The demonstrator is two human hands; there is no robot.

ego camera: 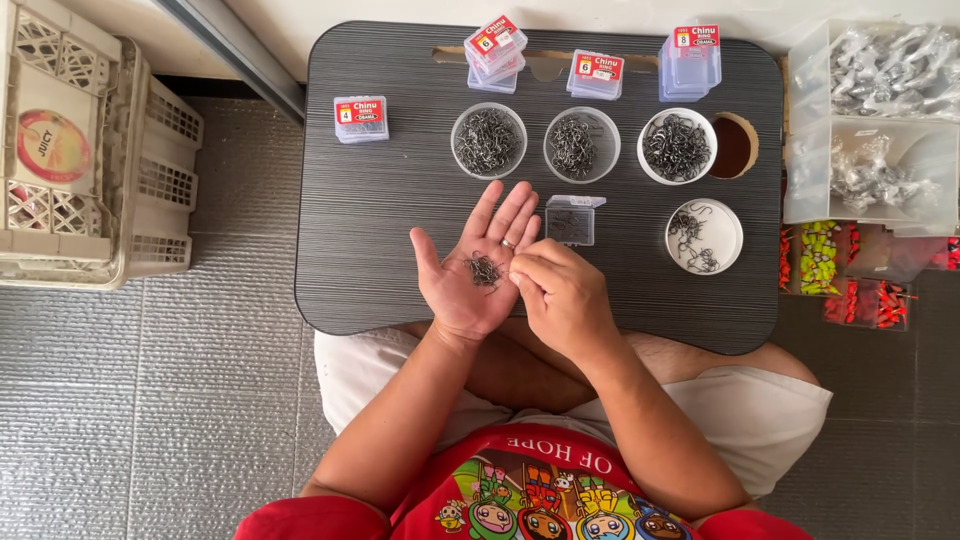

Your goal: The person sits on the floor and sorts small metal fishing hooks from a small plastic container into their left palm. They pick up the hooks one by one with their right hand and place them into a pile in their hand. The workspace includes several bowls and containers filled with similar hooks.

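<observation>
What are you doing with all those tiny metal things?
A person sits cross-legged at a low dark grey lap table. Their open left hand holds a little pile of small dark metal fish hooks in the palm. The right hand reaches over, its fingers at the edge of that pile. Ahead stand three round white bowls of hooks, a small clear plastic box with its lid open, and a round white lid with a few larger hooks.

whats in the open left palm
A small pile of dark fish hooks lies on the left hand; the right hand picks at its edge, covering any hooks under its fingertips.
</observation>
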